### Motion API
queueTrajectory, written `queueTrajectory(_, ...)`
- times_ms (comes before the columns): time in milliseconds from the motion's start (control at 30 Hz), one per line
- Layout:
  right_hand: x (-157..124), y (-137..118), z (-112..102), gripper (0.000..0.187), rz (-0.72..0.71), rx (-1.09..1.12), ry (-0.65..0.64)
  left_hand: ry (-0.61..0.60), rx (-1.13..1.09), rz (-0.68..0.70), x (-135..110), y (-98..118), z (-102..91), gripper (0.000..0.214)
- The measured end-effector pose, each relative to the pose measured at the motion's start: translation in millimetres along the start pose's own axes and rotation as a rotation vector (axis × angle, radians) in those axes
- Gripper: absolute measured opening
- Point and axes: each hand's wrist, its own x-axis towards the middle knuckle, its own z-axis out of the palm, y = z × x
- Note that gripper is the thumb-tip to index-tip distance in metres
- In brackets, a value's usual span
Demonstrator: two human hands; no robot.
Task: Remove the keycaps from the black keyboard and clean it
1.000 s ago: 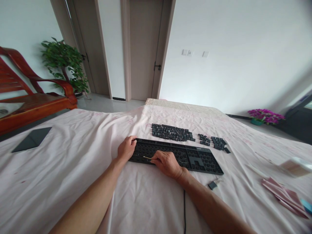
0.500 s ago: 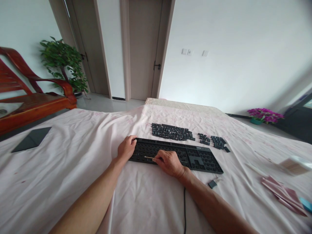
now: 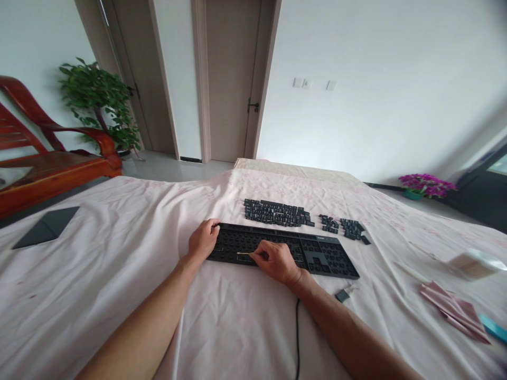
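Observation:
A black keyboard with its keycaps off lies on a pale pink cloth. My left hand grips the keyboard's left end, thumb and fingers closed at its upper corner. Over the lower middle of the keyboard, my right hand pinches a cotton swab, whose tip points left among the bare key sockets. Whether the tip touches the board cannot be made out. Behind the keyboard, loose black keycaps are laid out in groups, with smaller groups of keycaps to the right.
Right of the keyboard are a small dark piece, a folded pink cloth, a blue item and a clear-wrapped pack. A black cable runs towards me. A dark flat tablet-like item lies far left.
My right hand has shifted slightly right relative to the keyboard, with the swab still pinched. The left hand keeps its hold. The whole view has moved a little.

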Motion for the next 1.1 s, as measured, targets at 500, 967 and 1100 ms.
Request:
queueTrajectory(500,-0.6,1.3,-0.4,0.011,0.077,0.117,0.002,0.003,0.017,0.011,0.1,-2.9,2.3,0.028)
queueTrajectory(967,-1.5,4.4,-1.5,0.009,0.131,0.071,0.026,0.008,0.023,0.013,-0.4,-2.5,2.2,0.027)
queueTrajectory(1100,-2.0,2.4,-4.3,0.01,0.131,0.148,0.032,0.002,0.029,0.007,-0.4,-0.6,0.8,0.027)
